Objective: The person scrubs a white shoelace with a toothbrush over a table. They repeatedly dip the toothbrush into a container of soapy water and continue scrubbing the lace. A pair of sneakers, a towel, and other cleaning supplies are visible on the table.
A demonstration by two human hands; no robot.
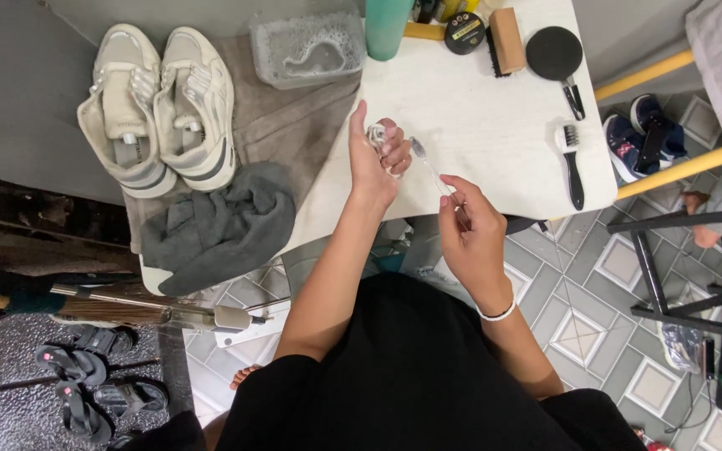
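White laces, bunched into a small wad [380,138], sit in the left hand [375,164], whose fingers curl closed around them above the middle of the white table [478,125], near its front edge. The right hand [471,232] is pinched shut on the handle of a clear toothbrush [430,169], and the brush head points up toward the wad, seemingly touching it, though the contact is too small to be sure. A pair of cream sneakers [159,107] stands on a brown towel [294,125] at the table's left end, with a crumpled grey cloth [219,225] just in front of them at the front left corner. A clear tub of soapy water [307,48] rests at the back edge. Toward the right end lie a black-handled brush [572,163], a round black brush [556,58], a wooden brush [506,39] and a round polish tin [465,32].
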